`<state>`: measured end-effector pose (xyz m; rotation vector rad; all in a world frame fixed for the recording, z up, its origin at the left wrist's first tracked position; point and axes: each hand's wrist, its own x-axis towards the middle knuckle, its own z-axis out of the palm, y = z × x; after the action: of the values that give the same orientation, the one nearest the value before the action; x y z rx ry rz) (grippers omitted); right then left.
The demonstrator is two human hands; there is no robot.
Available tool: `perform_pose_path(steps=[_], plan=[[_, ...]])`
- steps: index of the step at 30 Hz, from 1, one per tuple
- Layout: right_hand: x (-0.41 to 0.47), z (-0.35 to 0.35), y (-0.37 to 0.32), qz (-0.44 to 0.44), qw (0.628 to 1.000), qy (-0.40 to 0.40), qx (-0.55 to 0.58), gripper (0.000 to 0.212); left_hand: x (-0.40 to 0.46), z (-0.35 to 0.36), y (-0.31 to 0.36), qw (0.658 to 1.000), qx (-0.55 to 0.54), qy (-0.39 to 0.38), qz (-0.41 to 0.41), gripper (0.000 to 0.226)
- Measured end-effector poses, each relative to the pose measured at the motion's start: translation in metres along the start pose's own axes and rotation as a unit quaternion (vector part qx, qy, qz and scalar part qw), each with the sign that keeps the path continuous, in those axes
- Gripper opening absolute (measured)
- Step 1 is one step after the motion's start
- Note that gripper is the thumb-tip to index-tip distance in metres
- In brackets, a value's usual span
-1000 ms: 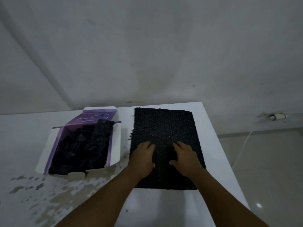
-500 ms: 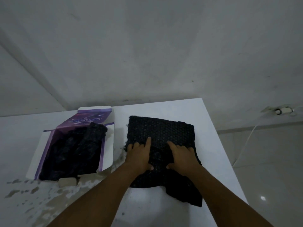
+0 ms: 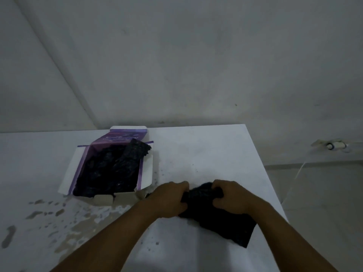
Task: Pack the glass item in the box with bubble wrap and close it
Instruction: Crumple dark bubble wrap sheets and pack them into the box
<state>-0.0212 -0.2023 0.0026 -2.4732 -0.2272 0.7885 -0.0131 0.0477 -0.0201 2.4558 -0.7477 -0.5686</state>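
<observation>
With our left hand (image 3: 170, 199) and right hand (image 3: 230, 197) each curling its grip around the crumpled black bubble-wrap sheet (image 3: 216, 216) on the white worktop (image 3: 206, 154), beside the open purple cardboard box (image 3: 110, 169), squeezing harder could burst bubbles.

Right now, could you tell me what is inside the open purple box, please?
The box holds crumpled black bubble wrap, one end poking over its far right edge. Whether a glass item lies beneath cannot be seen; the wrap covers the whole interior.
</observation>
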Motion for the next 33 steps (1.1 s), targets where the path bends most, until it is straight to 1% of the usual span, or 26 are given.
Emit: perform_pose_path(steps=[2,4,7,9,11,13,15,17,18,20,21,22,23,24,26,27,28,29,30,31,32,33], plan=[[-0.012,-0.021,-0.020,-0.011,1.000,0.005,0.021,0.009,-0.018,-0.025,0.008,0.999,-0.044,0.002,0.001,0.019],[-0.020,-0.040,-0.044,-0.026,0.997,0.014,0.065,0.013,-0.037,-0.054,0.015,0.996,-0.081,0.033,0.003,0.019],[-0.025,-0.056,-0.080,-0.066,0.984,-0.012,0.165,0.024,-0.066,-0.099,0.016,0.987,-0.119,0.108,-0.010,0.025],[-0.024,-0.060,-0.105,-0.098,0.973,-0.015,0.208,0.034,-0.083,-0.123,0.007,0.975,-0.140,0.169,-0.025,0.028],[-0.017,-0.056,-0.129,-0.136,0.960,0.015,0.243,0.039,-0.097,-0.143,-0.011,0.959,-0.155,0.230,-0.057,0.028],[-0.004,-0.044,-0.155,-0.170,0.949,0.074,0.257,0.035,-0.110,-0.156,-0.036,0.941,-0.138,0.293,-0.099,0.029],[0.014,-0.028,-0.182,-0.195,0.936,0.188,0.226,0.027,-0.117,-0.161,-0.058,0.922,-0.108,0.348,-0.133,0.031],[0.035,-0.010,-0.206,-0.220,0.909,0.319,0.155,0.026,-0.118,-0.161,-0.074,0.901,-0.068,0.403,-0.146,0.032],[0.045,-0.002,-0.217,-0.227,0.895,0.368,0.113,0.023,-0.118,-0.160,-0.081,0.892,-0.045,0.426,-0.146,0.033],[0.062,0.013,-0.235,-0.209,0.877,0.431,-0.024,0.018,-0.115,-0.156,-0.092,0.874,-0.017,0.465,-0.143,0.034],[0.068,0.019,-0.241,-0.185,0.870,0.445,-0.104,0.015,-0.114,-0.152,-0.097,0.865,-0.013,0.480,-0.146,0.034],[0.074,0.025,-0.247,-0.168,0.866,0.444,-0.159,0.015,-0.112,-0.148,-0.102,0.856,-0.016,0.493,-0.153,0.033],[0.077,0.032,-0.253,-0.159,0.869,0.429,-0.185,0.024,-0.109,-0.145,-0.107,0.848,-0.022,0.504,-0.162,0.032],[0.079,0.040,-0.256,-0.158,0.879,0.404,-0.198,0.034,-0.107,-0.141,-0.112,0.843,-0.028,0.508,-0.171,0.030],[0.082,0.058,-0.258,-0.162,0.906,0.322,-0.222,0.055,-0.105,-0.135,-0.121,0.842,-0.028,0.506,-0.184,0.020],[0.085,0.065,-0.257,-0.160,0.913,0.279,-0.250,0.063,-0.105,-0.132,-0.125,0.844,0.004,0.503,-0.186,0.019],[0.089,0.070,-0.254,-0.157,0.918,0.242,-0.272,0.067,-0.106,-0.129,-0.130,0.843,0.067,0.500,-0.186,0.026],[0.093,0.072,-0.252,-0.154,0.926,0.217,-0.269,0.069,-0.107,-0.127,-0.135,0.838,0.140,0.497,-0.176,0.035],[0.098,0.072,-0.252,-0.153,0.932,0.207,-0.254,0.069,-0.110,-0.127,-0.140,0.831,0.199,0.496,-0.155,0.039],[0.102,0.072,-0.254,-0.154,0.937,0.206,-0.237,0.069,-0.112,-0.126,-0.145,0.830,0.238,0.490,-0.120,0.038],[0.106,0.072,-0.256,-0.157,0.939,0.206,-0.227,0.067,-0.113,-0.125,-0.149,0.840,0.253,0.473,-0.080,0.034],[0.110,0.073,-0.258,-0.158,0.940,0.204,-0.224,0.065,-0.113,-0.124,-0.153,0.858,0.252,0.445,-0.041,0.030]])
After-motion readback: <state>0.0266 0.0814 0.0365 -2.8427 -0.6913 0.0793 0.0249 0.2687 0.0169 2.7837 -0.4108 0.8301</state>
